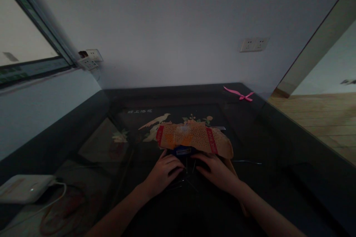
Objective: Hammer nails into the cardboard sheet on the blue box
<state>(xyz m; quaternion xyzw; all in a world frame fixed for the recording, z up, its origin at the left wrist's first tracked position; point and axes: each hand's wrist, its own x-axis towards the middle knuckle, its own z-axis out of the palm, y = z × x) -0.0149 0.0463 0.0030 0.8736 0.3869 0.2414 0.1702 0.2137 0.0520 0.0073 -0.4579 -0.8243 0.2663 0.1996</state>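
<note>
At the middle of a dark glass-topped table (278,148), the left hand (162,174) and right hand (218,172) rest palms-down, fingers loosely spread, over thin dark metal pins (185,182) beside an orange perforated paper packet with red bands (194,139); gathering them seems underway, calling for careful pinching.

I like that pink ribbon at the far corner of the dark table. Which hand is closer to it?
The right hand. It rests flat on the dark glossy table, below the pink ribbon and slightly to its left. The left hand lies farther left, well away.
</note>
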